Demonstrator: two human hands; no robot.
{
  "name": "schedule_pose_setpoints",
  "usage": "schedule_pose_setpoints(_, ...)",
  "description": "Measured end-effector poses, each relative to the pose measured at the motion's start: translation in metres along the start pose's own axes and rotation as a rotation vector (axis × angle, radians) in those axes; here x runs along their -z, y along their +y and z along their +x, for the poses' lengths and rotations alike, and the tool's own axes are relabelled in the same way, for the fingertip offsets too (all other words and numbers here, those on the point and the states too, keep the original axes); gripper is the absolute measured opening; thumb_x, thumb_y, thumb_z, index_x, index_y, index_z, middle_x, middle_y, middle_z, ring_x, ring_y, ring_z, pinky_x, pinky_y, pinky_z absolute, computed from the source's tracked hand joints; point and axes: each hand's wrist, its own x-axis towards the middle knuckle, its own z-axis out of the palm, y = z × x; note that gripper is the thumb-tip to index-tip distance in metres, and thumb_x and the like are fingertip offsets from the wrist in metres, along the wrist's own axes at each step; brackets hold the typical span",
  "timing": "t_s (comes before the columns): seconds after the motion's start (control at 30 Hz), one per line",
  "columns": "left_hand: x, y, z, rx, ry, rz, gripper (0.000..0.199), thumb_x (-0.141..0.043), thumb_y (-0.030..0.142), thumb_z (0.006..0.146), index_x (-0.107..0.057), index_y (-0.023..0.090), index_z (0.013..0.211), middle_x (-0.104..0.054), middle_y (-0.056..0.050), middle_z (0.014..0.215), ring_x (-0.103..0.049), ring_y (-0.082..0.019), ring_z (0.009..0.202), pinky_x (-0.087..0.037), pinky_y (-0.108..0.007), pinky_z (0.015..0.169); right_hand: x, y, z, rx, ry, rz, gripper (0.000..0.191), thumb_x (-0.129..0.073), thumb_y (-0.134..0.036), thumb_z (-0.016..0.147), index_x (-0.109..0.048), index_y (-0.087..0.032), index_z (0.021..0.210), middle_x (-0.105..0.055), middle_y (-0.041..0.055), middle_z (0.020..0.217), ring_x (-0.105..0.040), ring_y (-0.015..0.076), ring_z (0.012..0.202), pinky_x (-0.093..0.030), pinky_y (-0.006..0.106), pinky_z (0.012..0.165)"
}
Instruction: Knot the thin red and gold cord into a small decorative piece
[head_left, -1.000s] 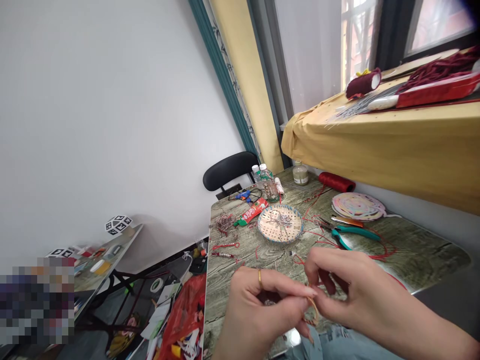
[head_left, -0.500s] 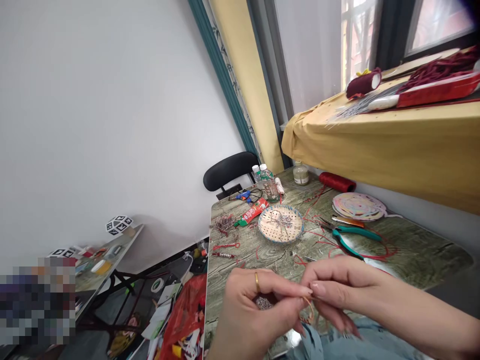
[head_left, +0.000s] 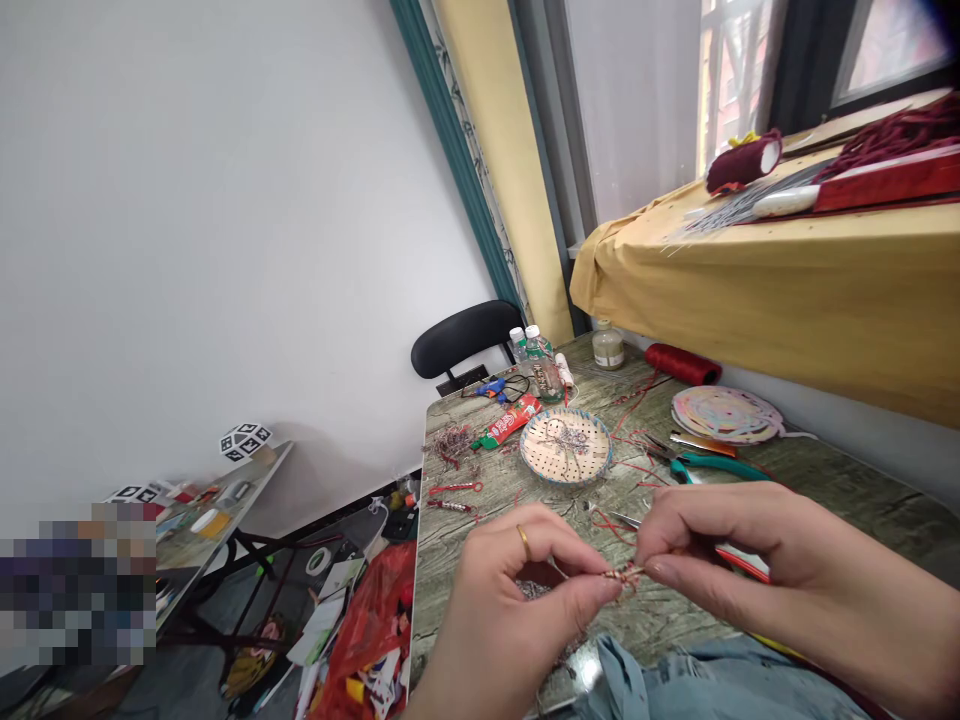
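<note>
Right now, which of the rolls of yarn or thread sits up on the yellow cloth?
The dark maroon roll, with the white end. The bright red roll and the small white roll are lower down, on the wood-patterned table.

The cord (head_left: 622, 575), thin, red and tan with a knotted-looking stretch, lies roughly level between the fingertips of the left hand (head_left: 521, 600) and right hand (head_left: 739, 570), above the table (head_left: 450, 550) toward its near edge.
</note>
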Motion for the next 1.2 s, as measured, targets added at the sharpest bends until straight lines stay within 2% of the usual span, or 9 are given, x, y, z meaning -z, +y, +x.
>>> schedule_pose_setpoints(0.2,0.002,0.000,0.003,0.129,-0.219,-0.207,0.010,-0.070,0.022,0.076,-0.065,0.018,0.068,-0.053,0.000,0.078,-0.047,-0.014,0.070,-0.034,-0.024,0.054,-0.001,-0.002,-0.002,0.093,0.057,-0.119,0.020,-0.061,-0.024,0.088,-0.067,-0.024,0.069,-0.065,-0.0025,0.062,-0.055,0.0142,0.057,-0.039,0.024,0.052)
schedule_pose_setpoints(0.3,-0.001,0.000,0.003,0.158,-0.273,-0.141,0.013,-0.065,0.018,0.075,-0.057,0.019,0.066,-0.051,0.000,0.078,-0.045,-0.014,0.068,-0.034,-0.025,0.056,-0.006,-0.005,-0.003,0.090,0.161,-0.116,0.020,-0.064,-0.036,0.088,-0.071,-0.024,0.073,-0.063,-0.0007,0.057,-0.057,0.0165,0.055,-0.042,0.025,0.050)
schedule_pose_setpoints(0.4,-0.007,0.000,0.002,0.096,-0.172,-0.017,0.017,-0.063,0.014,0.074,-0.054,0.018,0.060,-0.052,0.001,0.071,-0.048,-0.014,0.068,-0.035,-0.026,0.061,-0.014,-0.008,-0.001,0.069,0.250,-0.103,0.028,-0.064,-0.051,0.087,-0.074,-0.025,0.079,-0.059,-0.0008,0.051,-0.058,0.0178,0.052,-0.043,0.025,0.046)
schedule_pose_setpoints(0.53,-0.014,-0.005,0.000,-0.008,-0.024,-0.014,0.019,-0.065,0.016,0.078,-0.065,0.015,0.059,-0.057,-0.001,0.065,-0.051,-0.014,0.064,-0.037,-0.025,0.057,-0.022,-0.011,-0.002,0.055,0.292,-0.091,0.032,-0.061,-0.055,0.087,-0.075,-0.027,0.082,-0.057,-0.0012,0.047,-0.056,0.0180,0.048,-0.044,0.025,0.043)
schedule_pose_setpoints(0.77,-0.023,-0.019,-0.004,-0.116,0.203,-0.235,0.009,-0.077,0.016,0.076,-0.082,0.021,0.071,-0.070,-0.003,0.068,-0.059,-0.014,0.062,-0.044,-0.023,0.055,-0.031,0.000,-0.017,0.031,0.316,-0.066,0.016,-0.058,-0.039,0.089,-0.067,-0.027,0.082,-0.057,-0.0038,0.049,-0.052,0.0155,0.043,-0.042,0.024,0.042)
schedule_pose_setpoints(0.83,-0.024,-0.021,-0.005,-0.156,0.214,-0.253,0.012,-0.077,0.013,0.077,-0.083,0.024,0.075,-0.073,-0.002,0.071,-0.063,-0.014,0.065,-0.048,-0.023,0.059,-0.031,0.004,-0.018,0.036,0.300,-0.033,0.009,-0.056,-0.032,0.090,-0.062,-0.027,0.092,-0.057,-0.0061,0.050,-0.053,0.0148,0.044,-0.043,0.023,0.044)
schedule_pose_setpoints(0.93,-0.023,-0.022,-0.005,-0.219,0.179,-0.223,0.019,-0.076,0.010,0.078,-0.083,0.028,0.082,-0.076,-0.002,0.076,-0.067,-0.014,0.071,-0.053,-0.023,0.064,-0.029,0.005,-0.016,0.030,0.224,0.023,0.015,-0.054,-0.032,0.092,-0.058,-0.026,0.105,-0.058,-0.0074,0.051,-0.054,0.0147,0.046,-0.044,0.023,0.047)
schedule_pose_setpoints(1.07,-0.024,-0.024,-0.005,-0.247,0.248,-0.223,0.020,-0.079,0.010,0.077,-0.083,0.029,0.081,-0.075,0.000,0.073,-0.067,-0.013,0.068,-0.052,-0.021,0.061,-0.027,0.002,-0.012,-0.005,0.124,0.015,0.020,-0.048,-0.034,0.094,-0.060,-0.025,0.080,-0.056,-0.0043,0.054,-0.050,0.0143,0.049,-0.040,0.024,0.047)
schedule_pose_setpoints(1.2,-0.025,-0.025,-0.007,-0.280,0.207,-0.185,0.026,-0.077,0.006,0.075,-0.083,0.029,0.084,-0.075,0.000,0.075,-0.066,-0.012,0.068,-0.052,-0.018,0.059,-0.032,0.001,-0.014,-0.026,0.100,-0.035,0.022,-0.044,-0.031,0.093,-0.056,-0.025,0.076,-0.057,-0.0037,0.055,-0.052,0.0146,0.047,-0.039,0.025,0.045)
